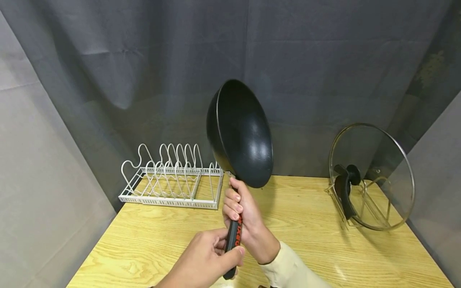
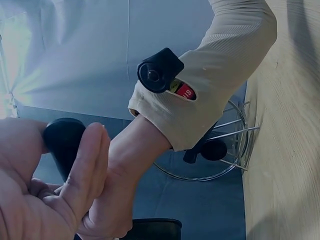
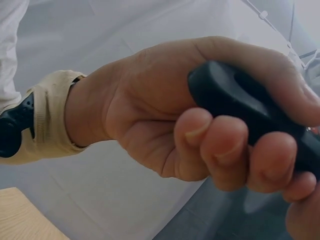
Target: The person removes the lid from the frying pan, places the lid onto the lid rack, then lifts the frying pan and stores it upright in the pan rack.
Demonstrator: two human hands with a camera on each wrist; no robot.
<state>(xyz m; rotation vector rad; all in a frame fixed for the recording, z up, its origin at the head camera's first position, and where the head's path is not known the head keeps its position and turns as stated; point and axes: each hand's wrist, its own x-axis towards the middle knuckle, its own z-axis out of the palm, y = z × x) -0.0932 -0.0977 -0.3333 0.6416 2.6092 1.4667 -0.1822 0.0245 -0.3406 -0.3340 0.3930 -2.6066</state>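
Note:
A black wok [image 1: 248, 136] is held up in front of me, tilted, with its hollow facing right and toward me. My right hand [image 1: 248, 212] grips its black handle [image 1: 233, 234] just below the bowl, fingers wrapped round it. Lower down, near the handle's end, my left hand [image 1: 205, 256] holds it between thumb and curled fingers. In the left wrist view the rounded handle end [image 2: 65, 140] pokes out of the left hand [image 2: 65, 190]. The right wrist view shows the left hand's fingers [image 3: 227, 150] curled against the handle.
A white wire rack [image 1: 173, 202] with several upright loops stands at the table's back left. At the right, a glass lid [image 1: 378, 160] with a black handle leans upright in a small wire stand [image 1: 383, 216]. Grey curtains [image 1: 173, 72] enclose the wooden table [image 1: 295, 224].

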